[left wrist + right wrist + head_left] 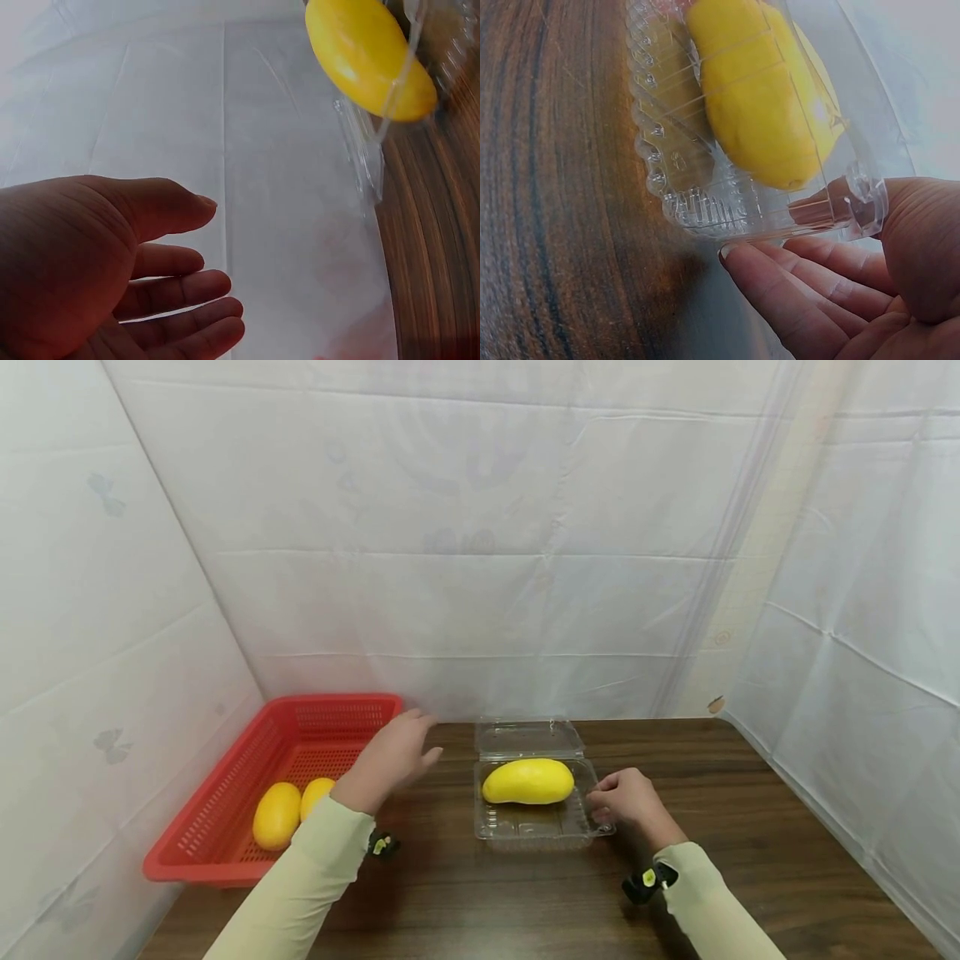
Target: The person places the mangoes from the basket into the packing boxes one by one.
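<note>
A yellow mango [528, 781] lies in the base of a hinged clear plastic container [517, 837], whose lid [528, 737] is folded back toward the wall. My right hand [630, 802] grips the container's right side. In the right wrist view, the thumb reaches over the rim while the fingers [780, 300] lie outside along the wall. My left hand [393, 752] hovers between the container and a red basket [202, 777], holding nothing. Its fingers [184, 292] are loosely extended, with the thumb apart from them.
Inside the red basket on the left are two more yellow mangoes [277, 816], one partly hidden by the left forearm. Everything rests on a dark wooden table [465, 910]. White sheeting [480, 568] hangs along the back and both sides.
</note>
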Demonstrator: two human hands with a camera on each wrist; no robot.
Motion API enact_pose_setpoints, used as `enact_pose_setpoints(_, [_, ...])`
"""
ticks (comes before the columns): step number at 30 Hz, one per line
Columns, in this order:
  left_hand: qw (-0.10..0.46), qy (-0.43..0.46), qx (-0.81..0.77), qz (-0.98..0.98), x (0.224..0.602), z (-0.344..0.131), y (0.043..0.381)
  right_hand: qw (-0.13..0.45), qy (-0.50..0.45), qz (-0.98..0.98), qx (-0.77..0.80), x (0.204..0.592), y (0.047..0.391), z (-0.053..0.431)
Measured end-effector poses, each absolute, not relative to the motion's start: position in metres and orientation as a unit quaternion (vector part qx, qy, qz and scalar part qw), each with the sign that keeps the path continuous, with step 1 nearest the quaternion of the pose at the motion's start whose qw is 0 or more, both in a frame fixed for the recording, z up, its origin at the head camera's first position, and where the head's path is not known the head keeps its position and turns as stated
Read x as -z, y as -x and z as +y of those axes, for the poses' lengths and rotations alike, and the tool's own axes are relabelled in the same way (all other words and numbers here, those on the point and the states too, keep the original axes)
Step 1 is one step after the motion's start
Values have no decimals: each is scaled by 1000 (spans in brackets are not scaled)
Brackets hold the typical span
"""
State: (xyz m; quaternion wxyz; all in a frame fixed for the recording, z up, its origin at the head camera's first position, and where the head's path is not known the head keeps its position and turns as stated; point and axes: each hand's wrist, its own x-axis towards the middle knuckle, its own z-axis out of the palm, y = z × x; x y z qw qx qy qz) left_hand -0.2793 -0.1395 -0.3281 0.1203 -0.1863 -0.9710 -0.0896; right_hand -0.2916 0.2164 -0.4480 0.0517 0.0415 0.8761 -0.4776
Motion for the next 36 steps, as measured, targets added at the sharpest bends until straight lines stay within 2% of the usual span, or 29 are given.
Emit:
enact_pose_setpoints(11, [93,127,119,-980,333,-174,279,52,-28,884,464,445,290,215])
enact_pose_setpoints(17, [38,87,126,-987,329,-192,284,60,-27,884,462,444,291,217])
enact_pose_setpoints(29, [-55,66,119,-989,340,-222,290,52,-33,889,454,445,290,215])
enact_pose_setpoints(36, [-78,56,114,-989,344,-230,289,62,-37,887,457,442,290,215])
